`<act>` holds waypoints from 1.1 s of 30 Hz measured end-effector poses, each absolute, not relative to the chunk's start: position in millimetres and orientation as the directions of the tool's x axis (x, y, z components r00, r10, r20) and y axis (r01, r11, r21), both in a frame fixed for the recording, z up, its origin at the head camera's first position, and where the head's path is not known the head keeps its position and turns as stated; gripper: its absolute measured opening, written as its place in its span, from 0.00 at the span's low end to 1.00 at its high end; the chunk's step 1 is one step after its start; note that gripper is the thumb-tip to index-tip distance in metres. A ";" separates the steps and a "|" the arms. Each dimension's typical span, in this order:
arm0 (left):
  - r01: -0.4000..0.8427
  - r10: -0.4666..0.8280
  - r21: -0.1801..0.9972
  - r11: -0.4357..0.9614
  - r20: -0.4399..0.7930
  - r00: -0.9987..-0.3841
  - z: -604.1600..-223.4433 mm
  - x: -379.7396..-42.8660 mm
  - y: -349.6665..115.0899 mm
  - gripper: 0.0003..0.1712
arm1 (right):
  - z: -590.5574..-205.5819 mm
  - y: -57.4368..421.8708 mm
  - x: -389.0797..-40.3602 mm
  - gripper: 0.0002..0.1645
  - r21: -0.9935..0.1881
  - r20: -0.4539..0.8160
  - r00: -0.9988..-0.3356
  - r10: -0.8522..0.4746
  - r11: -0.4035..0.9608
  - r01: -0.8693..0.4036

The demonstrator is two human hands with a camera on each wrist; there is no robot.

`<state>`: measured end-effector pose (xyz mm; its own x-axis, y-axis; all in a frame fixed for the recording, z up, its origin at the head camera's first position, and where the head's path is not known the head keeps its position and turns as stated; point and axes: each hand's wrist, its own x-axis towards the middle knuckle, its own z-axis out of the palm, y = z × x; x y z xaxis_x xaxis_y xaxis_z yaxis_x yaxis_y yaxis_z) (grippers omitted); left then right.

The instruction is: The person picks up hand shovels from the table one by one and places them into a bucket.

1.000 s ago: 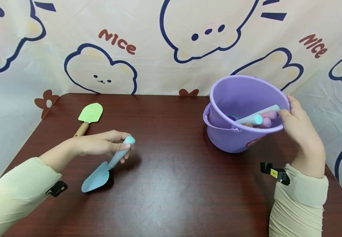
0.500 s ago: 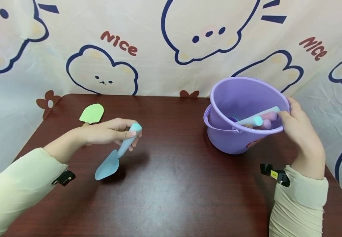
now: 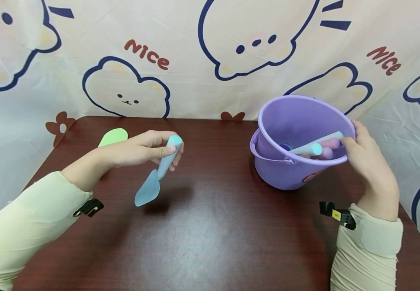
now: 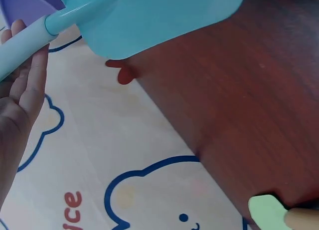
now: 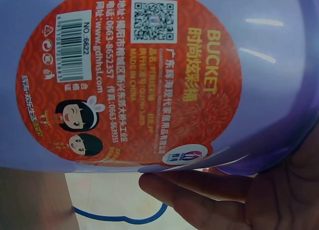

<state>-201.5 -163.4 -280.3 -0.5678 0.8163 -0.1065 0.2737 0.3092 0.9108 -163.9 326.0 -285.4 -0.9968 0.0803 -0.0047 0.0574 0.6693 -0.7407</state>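
My left hand [image 3: 142, 149] grips the pale blue handle of a toy shovel [image 3: 148, 188], its blade hanging down above the table. The left wrist view shows the shovel's blade [image 4: 164, 20] close up, fingers around the handle. On the right of the table a purple bucket [image 3: 286, 173] leans toward me, and my right hand [image 3: 372, 161] holds its rim, thumb on the inner side. Inside the bucket lie several tools with blue and pink handles [image 3: 315, 148]. In the right wrist view a red label [image 5: 129, 80] covers the bucket's side.
A green scoop [image 3: 113, 136] with a wooden handle lies at the back left, partly hidden behind my left forearm. The dark wooden table [image 3: 210, 242] meets a cartoon-printed cloth [image 3: 195, 93] along its back edge. The bucket's handle [image 3: 268, 155] hangs at its front left.
My left hand has lifted the toy shovel and carried it right and farther back; its blade now hangs more steeply. My forearm covers more of the green scoop. Right hand and bucket stay put.
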 end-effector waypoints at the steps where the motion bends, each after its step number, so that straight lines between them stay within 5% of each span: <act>1: 0.275 0.816 0.912 0.303 -0.100 -0.569 -278.4 -202.3 -162.5 0.11 | -285.5 326.0 -163.7 0.38 -0.742 -0.005 -0.997 0.080 0.668 0.058; 33: 0.423 0.772 0.898 0.117 0.186 -0.607 -244.6 -218.9 -126.2 0.13 | -285.2 325.5 -163.2 0.38 -0.731 -0.015 -0.996 0.086 0.679 0.069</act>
<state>-218.9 -126.2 -244.6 -0.6073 0.7724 0.1858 0.4232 0.1167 0.8985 -163.2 325.5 -285.2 -0.9962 0.0857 -0.0148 0.0693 0.6789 -0.7309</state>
